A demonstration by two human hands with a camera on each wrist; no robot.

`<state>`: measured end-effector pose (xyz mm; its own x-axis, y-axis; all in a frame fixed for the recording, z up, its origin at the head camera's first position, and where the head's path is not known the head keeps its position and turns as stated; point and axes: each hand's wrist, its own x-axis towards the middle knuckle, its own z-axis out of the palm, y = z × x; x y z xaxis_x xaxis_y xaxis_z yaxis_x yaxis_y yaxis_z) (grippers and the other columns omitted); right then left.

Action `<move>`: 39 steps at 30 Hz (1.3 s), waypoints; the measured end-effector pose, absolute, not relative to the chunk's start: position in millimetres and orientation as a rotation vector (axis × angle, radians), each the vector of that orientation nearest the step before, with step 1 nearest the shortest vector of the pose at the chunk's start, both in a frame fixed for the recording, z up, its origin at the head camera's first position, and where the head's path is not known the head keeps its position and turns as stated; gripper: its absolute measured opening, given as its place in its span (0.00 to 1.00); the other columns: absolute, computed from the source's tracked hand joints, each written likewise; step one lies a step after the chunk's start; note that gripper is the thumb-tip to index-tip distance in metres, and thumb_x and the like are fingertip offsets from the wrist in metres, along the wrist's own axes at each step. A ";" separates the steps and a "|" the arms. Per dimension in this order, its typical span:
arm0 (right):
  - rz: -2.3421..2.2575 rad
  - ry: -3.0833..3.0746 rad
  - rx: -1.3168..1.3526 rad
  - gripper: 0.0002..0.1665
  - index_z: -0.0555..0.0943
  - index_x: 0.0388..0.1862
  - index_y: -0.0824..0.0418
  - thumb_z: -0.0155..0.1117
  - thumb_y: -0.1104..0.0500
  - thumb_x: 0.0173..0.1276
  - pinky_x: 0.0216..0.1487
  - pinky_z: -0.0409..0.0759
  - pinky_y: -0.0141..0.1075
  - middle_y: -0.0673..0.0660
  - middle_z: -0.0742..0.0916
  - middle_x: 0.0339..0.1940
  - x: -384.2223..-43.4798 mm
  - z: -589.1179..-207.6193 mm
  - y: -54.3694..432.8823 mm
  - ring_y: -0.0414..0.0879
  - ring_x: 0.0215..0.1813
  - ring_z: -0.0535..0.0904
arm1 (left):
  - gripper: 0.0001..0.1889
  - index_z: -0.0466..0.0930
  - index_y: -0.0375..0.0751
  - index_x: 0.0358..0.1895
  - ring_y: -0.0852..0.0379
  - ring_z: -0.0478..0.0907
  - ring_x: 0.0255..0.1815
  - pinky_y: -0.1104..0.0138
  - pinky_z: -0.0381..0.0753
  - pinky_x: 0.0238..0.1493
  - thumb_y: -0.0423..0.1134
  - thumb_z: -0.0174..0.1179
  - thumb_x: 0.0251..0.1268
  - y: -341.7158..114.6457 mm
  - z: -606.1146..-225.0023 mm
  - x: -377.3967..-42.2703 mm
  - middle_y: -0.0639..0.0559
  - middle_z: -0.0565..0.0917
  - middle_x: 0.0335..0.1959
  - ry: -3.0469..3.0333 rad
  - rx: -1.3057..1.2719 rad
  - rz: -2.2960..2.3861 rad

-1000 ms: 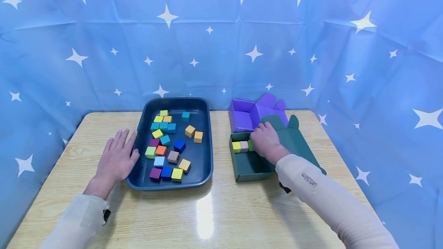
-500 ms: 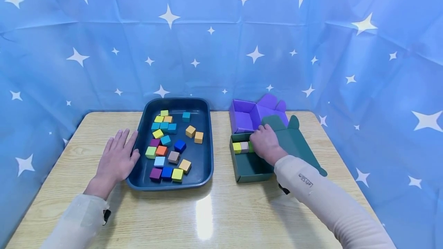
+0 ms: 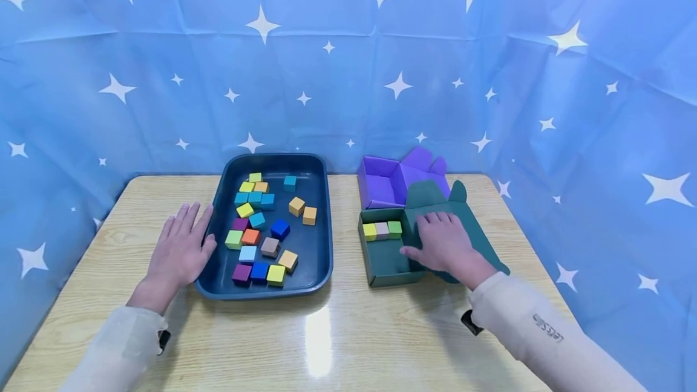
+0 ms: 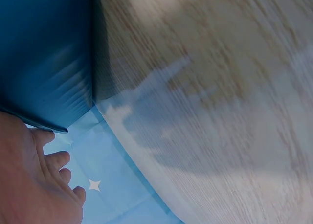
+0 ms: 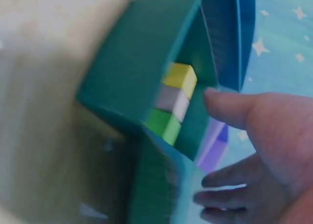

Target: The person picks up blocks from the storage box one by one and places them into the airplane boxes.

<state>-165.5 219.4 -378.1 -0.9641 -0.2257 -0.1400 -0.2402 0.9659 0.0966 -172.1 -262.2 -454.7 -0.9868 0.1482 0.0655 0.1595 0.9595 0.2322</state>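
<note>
My left hand (image 3: 176, 253) lies with straight fingers along the left rim of the dark blue tray (image 3: 316, 280). In the left wrist view its fingers (image 4: 56, 160) show below the tray's edge. My right hand (image 3: 443, 244) is over the hinge side of the dark green box (image 3: 385, 259), thumb apart from the other fingers and nothing in its grasp. Inside that box, a yellow cube (image 3: 369, 232), a grey cube (image 3: 382, 231) and a green cube (image 3: 394, 230) form a row along the back wall. The right wrist view shows this row beyond the thumb (image 5: 230, 106).
Several coloured cubes lie in the tray, among them an orange cube (image 3: 251, 237) and a dark blue cube (image 3: 280, 228). Behind the green box stands an open purple box (image 3: 381, 188). The green lid (image 3: 479, 241) spreads rightward. A starry blue cloth (image 3: 327, 77) hangs behind the table (image 3: 245, 343).
My right hand has let go of the green cube and moved right, toward the lid, its fingers opening out. The green cube now shows fully beside the grey one. My left hand has stayed put.
</note>
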 end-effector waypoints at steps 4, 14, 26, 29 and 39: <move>0.120 2.916 -0.319 0.58 0.61 0.72 0.72 0.59 0.28 0.61 0.76 0.53 0.61 0.72 0.66 0.73 -154.5 -386.7 222.2 0.67 0.76 0.57 | 0.33 0.44 0.39 0.78 0.32 0.38 0.79 0.36 0.40 0.75 0.48 0.40 0.76 -262.5 -453.9 -171.4 0.31 0.47 0.78 -3.059 -0.243 -0.373; 0.016 2.806 -0.293 0.68 0.51 0.76 0.73 0.57 0.23 0.57 0.78 0.42 0.62 0.72 0.54 0.78 -154.4 -396.1 229.0 0.67 0.80 0.45 | 0.33 0.45 0.38 0.78 0.32 0.38 0.79 0.37 0.39 0.75 0.48 0.39 0.76 -260.8 -454.5 -171.5 0.31 0.47 0.78 -3.056 -0.248 -0.395; -0.084 2.797 -0.284 0.71 0.48 0.76 0.74 0.57 0.22 0.56 0.76 0.46 0.63 0.73 0.52 0.78 -148.8 -401.6 217.6 0.67 0.80 0.44 | 0.33 0.43 0.39 0.78 0.32 0.37 0.79 0.37 0.39 0.75 0.48 0.39 0.76 -262.5 -454.5 -172.5 0.31 0.46 0.78 -3.065 -0.243 -0.380; -0.092 2.792 -0.259 0.72 0.47 0.76 0.74 0.56 0.21 0.55 0.76 0.46 0.64 0.73 0.51 0.79 -145.6 -403.3 210.9 0.67 0.80 0.45 | 0.33 0.43 0.39 0.78 0.32 0.37 0.79 0.37 0.39 0.75 0.48 0.39 0.76 -261.3 -453.6 -172.6 0.31 0.46 0.78 -3.067 -0.238 -0.375; -0.075 2.776 -0.171 0.73 0.47 0.78 0.70 0.54 0.18 0.53 0.73 0.48 0.68 0.70 0.52 0.79 -141.2 -406.1 183.6 0.66 0.79 0.48 | 0.33 0.43 0.40 0.78 0.32 0.37 0.79 0.36 0.39 0.75 0.49 0.39 0.77 -263.0 -452.2 -171.7 0.31 0.46 0.78 -3.076 -0.239 -0.378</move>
